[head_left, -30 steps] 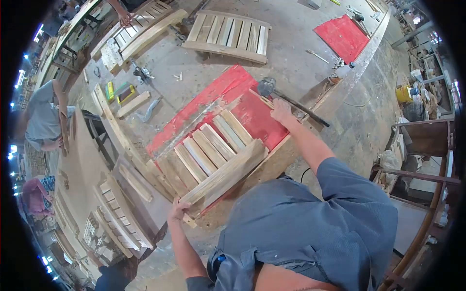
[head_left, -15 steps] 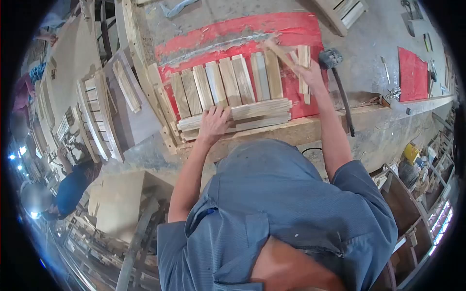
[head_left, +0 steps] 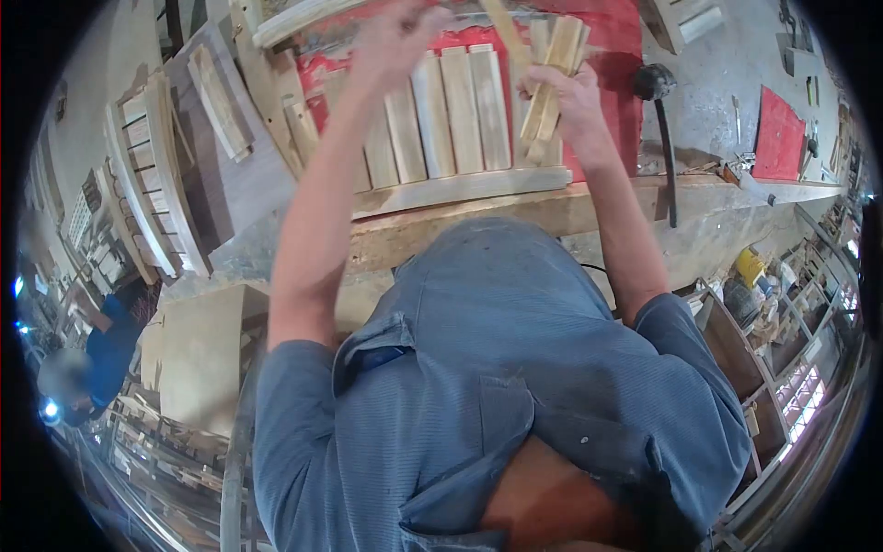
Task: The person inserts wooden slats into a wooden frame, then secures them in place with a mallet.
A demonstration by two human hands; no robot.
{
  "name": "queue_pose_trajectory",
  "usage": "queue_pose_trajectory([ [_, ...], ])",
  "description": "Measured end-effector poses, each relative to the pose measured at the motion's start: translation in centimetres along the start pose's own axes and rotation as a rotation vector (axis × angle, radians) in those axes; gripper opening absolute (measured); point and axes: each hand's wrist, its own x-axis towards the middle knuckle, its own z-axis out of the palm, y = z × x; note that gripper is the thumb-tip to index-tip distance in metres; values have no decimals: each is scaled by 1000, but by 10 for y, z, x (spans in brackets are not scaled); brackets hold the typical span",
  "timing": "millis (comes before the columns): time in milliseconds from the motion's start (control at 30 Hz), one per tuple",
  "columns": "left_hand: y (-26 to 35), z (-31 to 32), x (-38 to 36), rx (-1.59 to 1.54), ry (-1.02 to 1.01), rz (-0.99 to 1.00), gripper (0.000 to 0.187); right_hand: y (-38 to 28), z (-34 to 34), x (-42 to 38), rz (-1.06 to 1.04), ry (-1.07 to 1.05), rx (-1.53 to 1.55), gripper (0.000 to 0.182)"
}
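Observation:
My right hand [head_left: 572, 97] is closed round short wooden slats [head_left: 559, 74] at the right of the row. A thin light stick [head_left: 504, 32] slants up and left from its fingers. My left hand [head_left: 400, 41] is raised over the far left of the row, smeared by motion; its fingers do not show clearly. Below it, several slats [head_left: 455, 110] lie side by side on the red sheet, their near ends against a long wooden rail [head_left: 460, 190]. A second rail [head_left: 308, 20] lies beyond the slats at the far left.
A black-headed mallet [head_left: 655, 83] lies right of the red sheet [head_left: 618, 101]. Slatted frames [head_left: 147, 175] and a loose wood piece [head_left: 219, 101] are at the left. Another person [head_left: 110, 354] is at the far left. A piece of red material [head_left: 780, 133] lies right.
My left hand has left the near rail and moved up and away. One rail is now beyond the slats. My right hand has taken hold of the slats at the right.

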Motion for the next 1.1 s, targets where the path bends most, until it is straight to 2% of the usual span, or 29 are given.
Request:
queue_pose_trajectory([
  [67, 17, 5, -45, -586, -303, -392, 44, 20, 39, -19, -15, -191, 14, 26],
  [200, -15, -22, -105, -452, -152, -333, 41, 52, 100, -46, 4, -280, -16, 24],
  [267, -42, -59, -119, -297, -125, -565, 33, 66, 111, -38, 202, -123, -193, 24],
  [300, -64, -62, -128, -296, -126, -555, 33, 83, 106, -26, 154, -148, -354, 24],
  [333, -94, -57, -139, 50, -145, -415, 31, 94, 108, -15, 143, -143, -353, 24],
  [367, -111, -55, -143, 390, -158, -267, 28, 102, 110, -5, 25, -83, -651, 30],
  [400, -109, -57, -143, 386, -164, -257, 28, 107, 113, -4, -89, -14, -946, 39],
  [467, -92, -53, -142, 352, -89, -261, 30, 98, 128, -5, -74, 21, -1008, 43],
  [533, -76, -47, -143, 417, -91, -260, 28, 101, 136, -4, -134, 185, -1178, 40],
  [600, -70, -47, -142, 489, -84, -381, 27, 102, 141, -3, -124, 208, -1174, 40],
  [767, -82, -45, -135, 458, -141, -330, 27, 101, 149, 10, -67, 239, -1162, 41],
  [833, -89, -45, -133, 479, -163, -342, 27, 99, 153, 13, -104, 170, -1115, 43],
  [933, -97, -45, -132, 488, -110, -337, 28, 118, 164, 20, -153, 216, -1069, 45],
  [1000, -101, -49, -125, 608, -270, -210, 31, 125, 173, 21, -121, 233, -1064, 45],
  [1100, -75, -77, -88, 673, -393, -260, 28, 125, 181, 11, -126, 209, -1101, 43],
])
